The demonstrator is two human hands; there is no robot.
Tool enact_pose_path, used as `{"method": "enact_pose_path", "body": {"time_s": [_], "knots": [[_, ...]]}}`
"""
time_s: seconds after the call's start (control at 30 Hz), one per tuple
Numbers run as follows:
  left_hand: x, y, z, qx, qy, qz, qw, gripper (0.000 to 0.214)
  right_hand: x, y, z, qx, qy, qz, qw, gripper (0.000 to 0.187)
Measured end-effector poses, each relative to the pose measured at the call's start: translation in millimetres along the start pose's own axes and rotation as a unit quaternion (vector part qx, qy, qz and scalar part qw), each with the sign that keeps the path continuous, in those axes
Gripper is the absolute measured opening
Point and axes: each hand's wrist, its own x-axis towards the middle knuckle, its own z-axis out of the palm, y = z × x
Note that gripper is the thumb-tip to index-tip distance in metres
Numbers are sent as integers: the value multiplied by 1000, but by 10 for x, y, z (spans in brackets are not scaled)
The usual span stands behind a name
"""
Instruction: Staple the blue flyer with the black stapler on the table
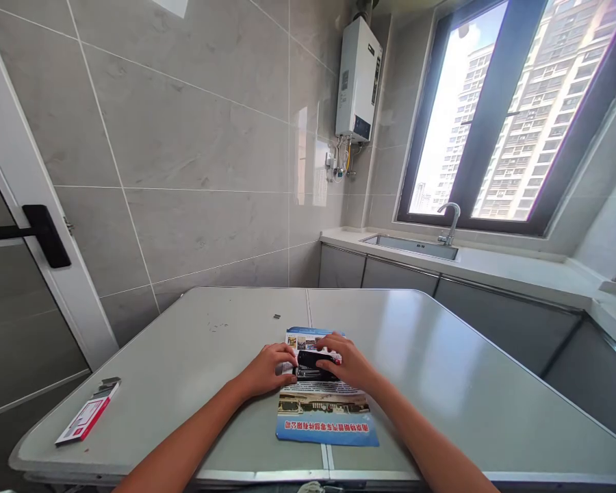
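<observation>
A black stapler (311, 359) with a silver metal strip along its near side lies over a printed leaflet (328, 428) on the table. My left hand (267, 370) has its thumb and fingers curled at the stapler's left end. From the right, my right hand (350, 364) grips the other end, thumb on the near side and fingers over the far side. The hands partly hide the stapler, so its exact opening is hard to make out. Blue borders and a photo strip show on the leaflet.
A small dark piece (276, 316) lies beyond the leaflet. At the table's left edge rests a white and red box (88, 416) with dark strips (107, 387) by its far end. The pale table (210, 438) has a center seam. A sink counter (513, 267) stands behind right.
</observation>
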Motion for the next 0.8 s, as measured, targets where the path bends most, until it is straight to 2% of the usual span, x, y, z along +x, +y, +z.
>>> {"method": "enact_pose_path", "body": {"time_s": [0.03, 0.1, 0.2, 0.3, 0.47, 0.7, 0.8], "knots": [[3, -4, 0, -9, 0, -1, 1000, 29, -3, 25, -52, 2, 22, -3, 1000, 16], [8, -13, 1, -24, 5, -6, 1000, 30, -15, 85, -144, -1, 44, -12, 999, 33], [13, -30, 12, -41, 14, -14, 999, 32, -39, 172, -211, -10, 11, -21, 1000, 52], [18, -41, 27, -47, 15, -21, 999, 31, -50, 233, -203, -4, -19, -17, 1000, 52], [18, -39, 42, -46, 14, -32, 998, 31, -43, 274, -191, 9, -7, -7, 1000, 51], [16, -16, 31, -48, 13, -50, 998, 34, -46, 311, -268, 1, -37, -15, 999, 48], [17, -17, 32, -50, 12, -53, 997, 34, -49, 355, -263, 21, -52, 4, 998, 45]]}}
